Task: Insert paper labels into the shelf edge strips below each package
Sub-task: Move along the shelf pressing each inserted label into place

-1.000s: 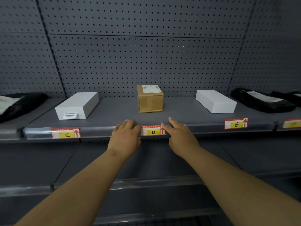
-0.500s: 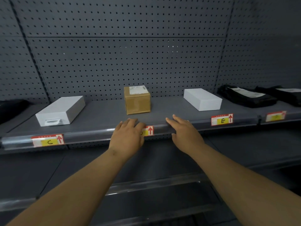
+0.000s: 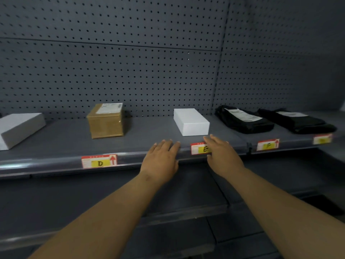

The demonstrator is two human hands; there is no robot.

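Along the grey shelf's edge strip (image 3: 56,166) sit red-and-yellow paper labels. Label D (image 3: 99,161) is below the brown cardboard box (image 3: 106,120). Label E (image 3: 200,148) is below a white box (image 3: 191,122), and label F (image 3: 267,144) is below a black bag (image 3: 242,120). My left hand (image 3: 161,159) lies flat on the shelf edge just left of label E, fingers spread, holding nothing. My right hand (image 3: 222,156) is open and covers the right end of label E.
Another white box (image 3: 18,128) lies at the far left. A second black bag (image 3: 296,121) with a blurred label (image 3: 322,139) below it is at the far right. Pegboard (image 3: 130,71) backs the shelf; a lower shelf (image 3: 168,212) juts out beneath.
Both hands have left label D and slid right along the shelf edge to label E. The view has shifted right with them, so label C is out of sight.
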